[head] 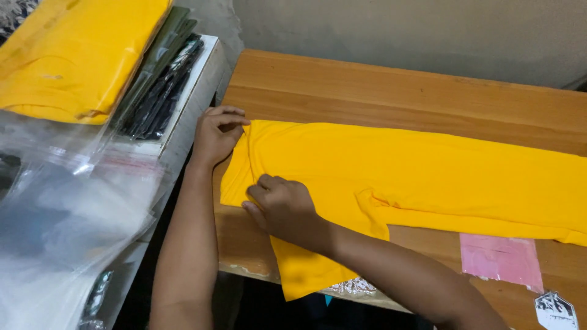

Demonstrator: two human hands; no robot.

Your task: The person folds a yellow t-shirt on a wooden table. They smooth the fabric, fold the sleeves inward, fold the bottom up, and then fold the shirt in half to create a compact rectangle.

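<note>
A yellow garment (416, 171) is laid flat across the wooden table (391, 85), stretched from about nine o'clock of the view out past the three o'clock edge, with one part hanging over the near table edge at about six o'clock. Its left end is gathered into a raised fold, and this fold is gripped by both hands. The left hand (217, 134), at about ten o'clock from the view's centre, is curled over the far corner of the fold, its fingers bent and closed on the cloth. The right hand (282, 205), just below it toward seven o'clock, is pressed down on the cloth with the fingers curled and pinching the fold line; the two hands are near each other but not touching. At about four o'clock from the garment, a pink plastic piece (502, 260) is lying on the table, and a small black-and-white sticker (555, 310) is seen near the five o'clock corner. Off the table at nine o'clock, clear plastic bags (67, 214) are piled, and behind them at eleven o'clock a stack of folded yellow garments (67, 55) in wrap is set beside dark packed garments (160, 79) on a white shelf (199, 91).
</note>
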